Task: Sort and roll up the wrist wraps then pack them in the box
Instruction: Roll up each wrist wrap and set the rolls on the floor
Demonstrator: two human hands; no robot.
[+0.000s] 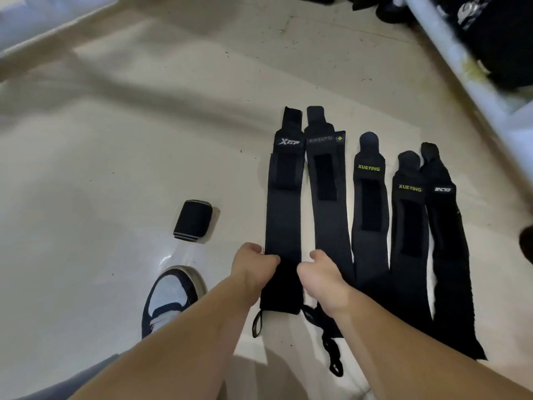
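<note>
Left hand curled, pinching left edge of leftmost wrist wrap; right hand curled on its right edge. Wrap flat on floor; rolled wrap well left.

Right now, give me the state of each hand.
Left hand: grips the XTEP wrap, left edge.
Right hand: grips the same wrap, right edge.

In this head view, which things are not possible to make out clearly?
- The box: not in the head view at all.
- Right hand: its curled fingers hide underneath, so which wrap it holds is unclear.
- Logo on the rightmost wrap: too blurred to read.
- Dark object at the right edge: cut off.
- Near end of the XTEP wrap: partly covered by the left hand.
</note>
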